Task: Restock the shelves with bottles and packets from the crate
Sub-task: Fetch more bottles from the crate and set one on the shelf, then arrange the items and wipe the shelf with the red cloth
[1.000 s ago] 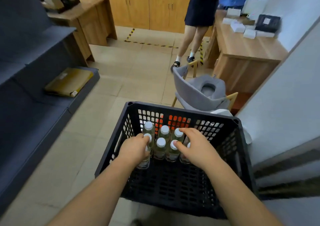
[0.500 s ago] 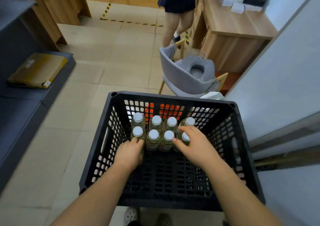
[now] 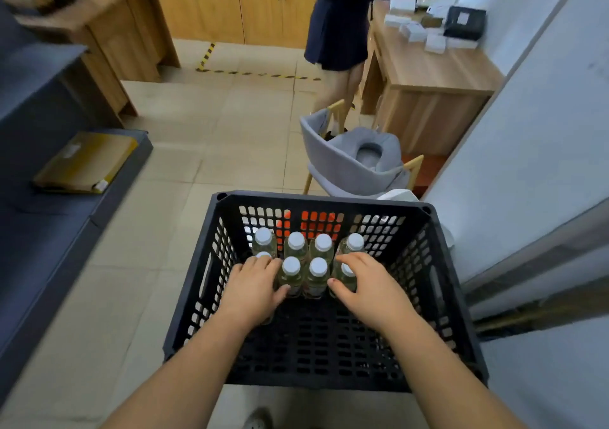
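Grey chair [image 3: 354, 161] (cushioned) beside wooden desk [image 3: 428, 76].

- Single view only, head-worn, wide-angle; no second view to overlap with.
- Looks forward and steeply down into black crate [image 3: 329, 339] from close above, both forearms entering from bottom edge.
- Faces along tiled floor [image 3: 211, 152] toward wooden cabinets [image 3: 237, 3] at far end.
- Edges visibly bowed; dark shelves [image 3: 43, 217] at left, pale wall [image 3: 540, 152] at right.
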Tool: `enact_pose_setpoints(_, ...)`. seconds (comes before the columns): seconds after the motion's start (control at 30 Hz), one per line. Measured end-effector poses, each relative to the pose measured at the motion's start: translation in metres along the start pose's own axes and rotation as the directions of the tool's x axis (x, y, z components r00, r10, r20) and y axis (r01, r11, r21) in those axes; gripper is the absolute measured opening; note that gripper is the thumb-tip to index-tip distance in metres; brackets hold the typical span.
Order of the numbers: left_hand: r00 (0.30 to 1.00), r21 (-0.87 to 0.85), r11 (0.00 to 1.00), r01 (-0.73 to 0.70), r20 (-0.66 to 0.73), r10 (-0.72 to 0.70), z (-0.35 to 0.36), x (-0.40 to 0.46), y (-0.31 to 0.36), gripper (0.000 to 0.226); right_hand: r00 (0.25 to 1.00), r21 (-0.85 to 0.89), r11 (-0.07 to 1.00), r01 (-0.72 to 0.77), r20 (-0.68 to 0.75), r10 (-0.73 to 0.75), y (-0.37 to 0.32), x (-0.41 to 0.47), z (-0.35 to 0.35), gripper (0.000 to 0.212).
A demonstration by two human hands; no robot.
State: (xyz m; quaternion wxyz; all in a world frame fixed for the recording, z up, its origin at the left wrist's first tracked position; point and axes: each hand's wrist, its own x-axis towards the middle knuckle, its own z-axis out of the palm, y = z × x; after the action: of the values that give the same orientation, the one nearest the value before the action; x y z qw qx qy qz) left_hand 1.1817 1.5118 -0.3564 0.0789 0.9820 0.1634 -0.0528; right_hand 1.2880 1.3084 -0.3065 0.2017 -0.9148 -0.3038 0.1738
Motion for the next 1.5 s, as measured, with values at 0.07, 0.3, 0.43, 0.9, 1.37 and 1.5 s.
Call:
enact_pose_setpoints(0.07, 0.998, -0.026, 0.999, -0.024, -0.050, 0.022, -0.028, -0.007, 0.005, 0.053, 0.999, -0.015, 1.000, 0.016, -0.036, -0.017, -0.006, -0.006, -0.012, 0.055)
enact_pose_setpoints(0.3, 0.979, -0.200, 0.970, -0.138, -0.177, 0.103, -0.125, -0.018, 0.030, 0.049, 0.982, 0.014, 0.999, 0.031, -0.189, -0.027, -0.028, -0.028, -0.072, 0.062)
enact_pose_setpoints(0.43, 0.959, -0.232, 0.941, -0.246, -0.202, 0.201, -0.160, -0.012, 0.047, 0.048, 0.959, 0.039, 0.999, -0.007, -0.282, 0.018, -0.037, -0.047, -0.100, 0.064)
enact_pose_setpoints(0.9, 0.637, -0.337, 0.545, -0.768, -0.308, 0.706, -0.204, -0.021, 0.137, 0.051, 0.641, 0.177, 0.891, -0.419, -0.637, 0.428, -0.070, -0.206, -0.122, 0.066)
enact_pose_setpoints(1.37, -0.004, -0.438, -0.145, -0.887, -0.307, 0.952, -0.200, -0.276, 0.332, 0.061, -0.030, 0.494, 0.508, -0.706, -0.737, 0.675, -0.118, -0.553, -0.075, 0.061)
enact_pose_setpoints(1.5, -0.119, -0.457, -0.252, -0.853, -0.300, 0.946, -0.176, -0.367, 0.368, 0.064, -0.157, 0.555, 0.422, -0.717, -0.718, 0.678, -0.136, -0.644, -0.040, 0.060)
